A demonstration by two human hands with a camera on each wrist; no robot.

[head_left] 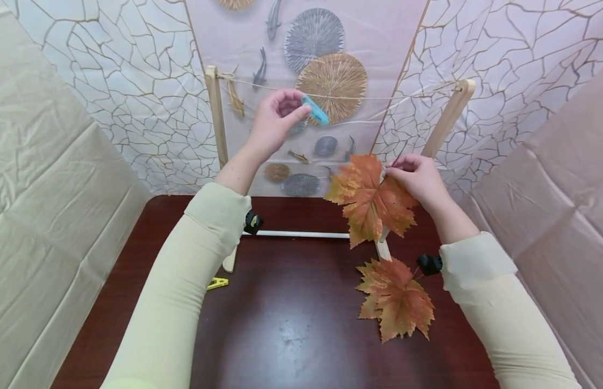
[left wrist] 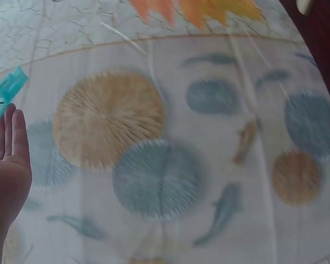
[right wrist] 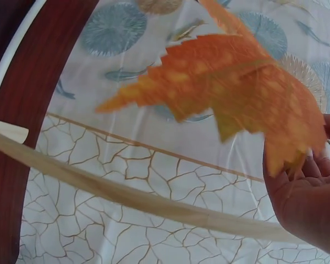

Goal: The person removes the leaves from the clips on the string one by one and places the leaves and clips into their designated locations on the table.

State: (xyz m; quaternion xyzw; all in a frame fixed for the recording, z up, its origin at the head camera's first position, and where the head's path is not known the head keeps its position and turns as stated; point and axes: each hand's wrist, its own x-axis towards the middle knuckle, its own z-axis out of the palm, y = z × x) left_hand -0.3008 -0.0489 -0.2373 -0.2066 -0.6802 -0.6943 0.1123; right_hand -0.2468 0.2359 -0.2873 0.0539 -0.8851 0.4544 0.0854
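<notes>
My left hand (head_left: 277, 120) pinches a light-blue clothespin (head_left: 314, 110) close by the string (head_left: 350, 98) in the head view. The same clothespin (left wrist: 7, 94) shows at the left edge of the left wrist view, at the fingertips. Lower and to the right, my right hand (head_left: 418, 175) holds an orange maple leaf (head_left: 371, 200) by its stem between thumb and fingers. In the right wrist view this leaf (right wrist: 220, 77) hangs in front of the palm and hides part of the fingers. Below it, more orange leaves (head_left: 397, 300) lie on the table.
Two wooden posts (head_left: 216, 113) (head_left: 447, 121) carry the string across the back. A white rod (head_left: 296, 234) joins the frame low down. A yellow clothespin (head_left: 217, 283) lies on the dark red table (head_left: 282, 324) by the left sleeve. Fabric walls stand on three sides.
</notes>
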